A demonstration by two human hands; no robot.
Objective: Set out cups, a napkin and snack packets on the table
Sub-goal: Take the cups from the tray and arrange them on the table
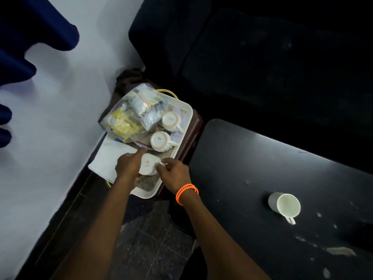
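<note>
A white tray rests on a small brown stand left of the black table. In its near end, an upturned white cup is gripped by both hands: my left hand wraps its left side, my right hand pinches its handle. Two more upturned white cups lie further back in the tray. A clear bag of snack packets fills the tray's far left. A white napkin sticks out at the tray's left. One white cup stands upright on the table.
A white wall runs along the left, with blue curtain folds at the top left. A dark sofa stands behind the table. The floor below the tray is dark tile. The table's surface is scuffed near its front right.
</note>
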